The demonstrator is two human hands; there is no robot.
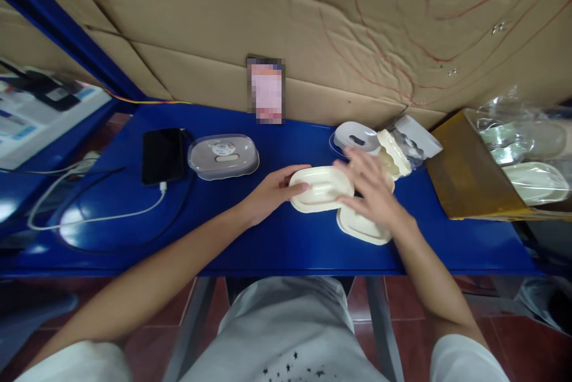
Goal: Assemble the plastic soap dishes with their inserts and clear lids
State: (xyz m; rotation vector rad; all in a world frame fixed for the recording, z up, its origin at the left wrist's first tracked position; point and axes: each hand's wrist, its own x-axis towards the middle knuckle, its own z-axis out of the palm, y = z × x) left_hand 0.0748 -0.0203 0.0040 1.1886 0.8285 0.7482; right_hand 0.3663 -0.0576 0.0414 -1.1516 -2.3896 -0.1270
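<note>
A cream oval tray (320, 189) with a raised rim is in my left hand (274, 192), the thumb over its left edge and the fingers beneath. Slightly blurred, my right hand (370, 188) hovers at the tray's right end with fingers spread; whether the thumb touches the rim I cannot tell. Partly under that hand, another cream piece (364, 226) lies on the blue table (277, 245). Just beyond are a grey-white oval case (356, 136) under clear plastic, a cream moulded insert (394, 154) and a white piece (417, 136) with clear plastic.
A clear-lidded oval container (223, 157) with a round label sits left of centre. Farther left lies a black phone (163, 156) with a white cable (111, 221). An open cardboard box (476, 173) with plastic-wrapped pieces stands at right. Brown cardboard (192, 18) walls the back.
</note>
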